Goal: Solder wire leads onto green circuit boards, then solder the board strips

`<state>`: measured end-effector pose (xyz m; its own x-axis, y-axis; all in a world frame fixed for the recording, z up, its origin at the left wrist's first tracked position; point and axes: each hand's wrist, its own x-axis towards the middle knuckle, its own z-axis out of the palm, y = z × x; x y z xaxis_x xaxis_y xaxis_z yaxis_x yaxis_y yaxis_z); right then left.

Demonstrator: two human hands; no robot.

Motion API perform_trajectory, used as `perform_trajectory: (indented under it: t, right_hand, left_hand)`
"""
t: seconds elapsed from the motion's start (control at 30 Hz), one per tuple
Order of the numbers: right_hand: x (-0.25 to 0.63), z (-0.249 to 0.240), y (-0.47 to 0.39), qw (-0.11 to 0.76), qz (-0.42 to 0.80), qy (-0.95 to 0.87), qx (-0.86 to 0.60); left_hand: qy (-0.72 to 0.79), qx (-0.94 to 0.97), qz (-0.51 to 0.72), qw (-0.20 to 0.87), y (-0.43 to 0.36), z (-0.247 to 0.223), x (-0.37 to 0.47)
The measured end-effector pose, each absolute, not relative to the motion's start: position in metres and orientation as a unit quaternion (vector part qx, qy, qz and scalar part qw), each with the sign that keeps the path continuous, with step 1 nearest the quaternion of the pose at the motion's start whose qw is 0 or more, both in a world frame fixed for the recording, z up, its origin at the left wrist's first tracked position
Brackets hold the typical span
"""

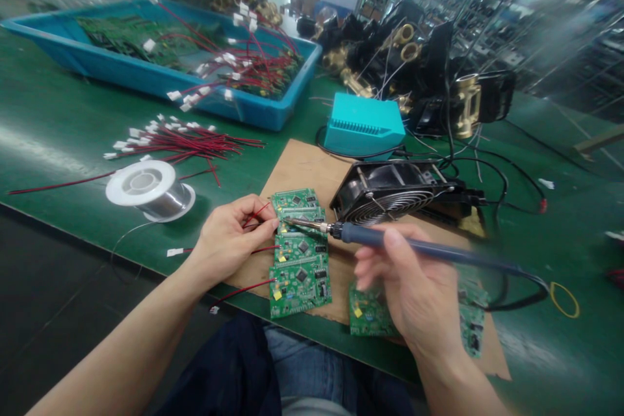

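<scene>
Several green circuit boards lie in an overlapping column on a brown cardboard sheet. My left hand pinches a thin red wire at the left edge of the upper boards. In my right hand is a blue-handled soldering iron, its metal tip at the second board from the top, close to my left fingertips. Red wires with white connectors extend left from the lower boards. More boards lie beneath and beside my right hand, partly hidden.
A solder spool and a pile of red wires are at left. Behind stands a blue tray of boards and wires. A black fan, a teal box and brass-fitted parts sit beyond the cardboard.
</scene>
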<state>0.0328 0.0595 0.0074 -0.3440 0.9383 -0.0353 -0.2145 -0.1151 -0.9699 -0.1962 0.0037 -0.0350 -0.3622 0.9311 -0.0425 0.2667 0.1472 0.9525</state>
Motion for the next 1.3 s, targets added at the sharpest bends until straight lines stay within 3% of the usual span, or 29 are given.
perform_trajectory:
  t: [1.3]
  right_hand:
    - [0.031, 0.012, 0.057, 0.453, 0.629, -0.493, -0.395]
  left_hand:
    - [0.667, 0.442, 0.481, 0.358, 0.004, -0.035, -0.198]
